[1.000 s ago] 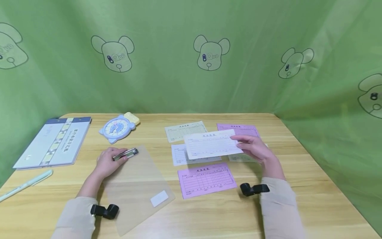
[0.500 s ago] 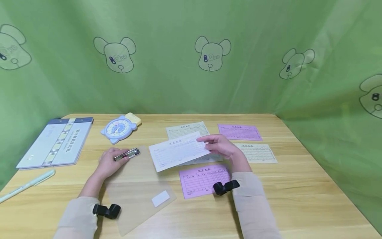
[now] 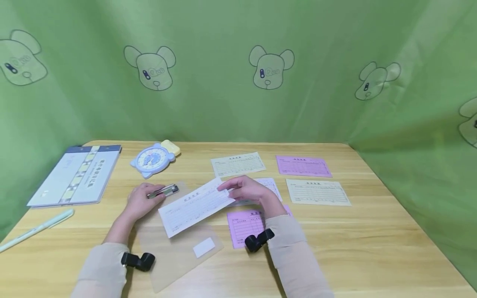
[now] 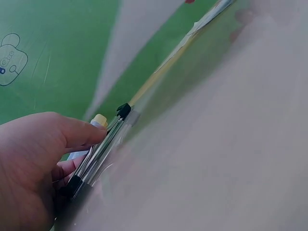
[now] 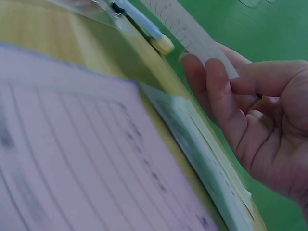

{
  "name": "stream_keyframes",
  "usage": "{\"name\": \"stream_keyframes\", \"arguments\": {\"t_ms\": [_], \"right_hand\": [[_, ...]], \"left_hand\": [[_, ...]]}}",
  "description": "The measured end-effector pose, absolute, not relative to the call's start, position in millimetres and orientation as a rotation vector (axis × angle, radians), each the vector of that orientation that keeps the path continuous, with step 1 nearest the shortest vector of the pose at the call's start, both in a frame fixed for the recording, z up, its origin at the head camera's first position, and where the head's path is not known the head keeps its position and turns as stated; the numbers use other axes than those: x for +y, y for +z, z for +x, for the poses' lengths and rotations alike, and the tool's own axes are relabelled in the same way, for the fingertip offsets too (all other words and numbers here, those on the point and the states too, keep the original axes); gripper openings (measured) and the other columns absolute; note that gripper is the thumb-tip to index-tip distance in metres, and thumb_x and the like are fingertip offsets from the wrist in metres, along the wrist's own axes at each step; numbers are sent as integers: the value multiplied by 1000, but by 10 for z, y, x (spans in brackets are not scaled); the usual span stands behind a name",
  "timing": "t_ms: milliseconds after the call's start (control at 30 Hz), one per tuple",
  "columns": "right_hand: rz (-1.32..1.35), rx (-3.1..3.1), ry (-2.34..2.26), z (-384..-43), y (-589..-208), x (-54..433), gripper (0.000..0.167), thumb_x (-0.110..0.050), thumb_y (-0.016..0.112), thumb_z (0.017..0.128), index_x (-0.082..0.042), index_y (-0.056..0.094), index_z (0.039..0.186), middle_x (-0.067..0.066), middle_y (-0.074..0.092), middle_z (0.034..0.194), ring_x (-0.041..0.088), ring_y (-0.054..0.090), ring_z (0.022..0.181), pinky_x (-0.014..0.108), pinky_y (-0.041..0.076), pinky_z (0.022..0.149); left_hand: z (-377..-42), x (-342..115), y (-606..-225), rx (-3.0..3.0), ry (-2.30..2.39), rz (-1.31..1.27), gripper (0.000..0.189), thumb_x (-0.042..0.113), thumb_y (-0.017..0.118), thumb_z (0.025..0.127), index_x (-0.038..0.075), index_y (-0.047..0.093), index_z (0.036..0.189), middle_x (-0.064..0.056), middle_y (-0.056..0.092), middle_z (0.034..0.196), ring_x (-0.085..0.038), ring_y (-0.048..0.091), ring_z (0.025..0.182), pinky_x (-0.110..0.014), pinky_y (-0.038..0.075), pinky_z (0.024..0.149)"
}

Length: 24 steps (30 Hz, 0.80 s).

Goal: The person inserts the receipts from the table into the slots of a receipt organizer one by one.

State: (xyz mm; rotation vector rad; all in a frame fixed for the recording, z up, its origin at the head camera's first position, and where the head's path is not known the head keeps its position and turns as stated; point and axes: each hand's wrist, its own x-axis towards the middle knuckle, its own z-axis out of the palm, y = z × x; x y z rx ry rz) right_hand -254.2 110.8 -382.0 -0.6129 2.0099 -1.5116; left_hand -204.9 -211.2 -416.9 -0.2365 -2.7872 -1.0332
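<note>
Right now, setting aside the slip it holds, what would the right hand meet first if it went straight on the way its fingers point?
Probably the clip, held by the left hand; depth is unclear, so the right hand might pass above it.

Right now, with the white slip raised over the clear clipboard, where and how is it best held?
Probably by its right-hand short end, pinched from the right, as the right hand does. The white slip is thin and tilted, its free end reaching over the clear clipboard, so gripping there should keep fingers off the leading edge.
</note>
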Motion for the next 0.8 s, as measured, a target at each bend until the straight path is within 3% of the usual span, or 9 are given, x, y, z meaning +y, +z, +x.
{"name": "stream_keyframes", "arguments": {"t_ms": [100, 233, 533, 800], "right_hand": [[-595, 2008, -1505, -2522, -3843, 997, 33, 11, 52, 75, 2, 58, 106, 6, 59, 95, 10, 51, 62, 25, 45, 59], [-589, 2037, -1473, -2495, -3859, 858, 32, 11, 53, 74, 3, 59, 104, 8, 58, 94, 13, 53, 68, 27, 47, 63], [-506, 2033, -1495, -2453, -3921, 601, 32, 13, 53, 72, 1, 62, 100, 6, 59, 97, 12, 52, 66, 23, 45, 58], [-424, 2037, -1491, -2414, -3951, 473, 31, 14, 53, 73, 1, 62, 99, 7, 58, 100, 15, 57, 76, 26, 47, 63]], "left_hand": [[-2058, -2092, -4159, -2799, -1028, -235, 35, 21, 60, 79, 3, 59, 109, -18, 51, 104, -34, 41, 95, -47, 25, 78], [-2067, -2078, -4146, -2828, -1029, -215, 37, 27, 59, 80, 4, 58, 109, -17, 51, 104, -33, 42, 95, -48, 25, 79], [-2076, -2065, -4116, -2867, -967, -204, 37, 26, 57, 82, 7, 57, 113, -16, 50, 103, -33, 42, 93, -46, 25, 76], [-2071, -2034, -4067, -2917, -1011, -163, 35, 22, 55, 83, 7, 55, 115, -17, 47, 106, -34, 39, 96, -47, 24, 77]]}}
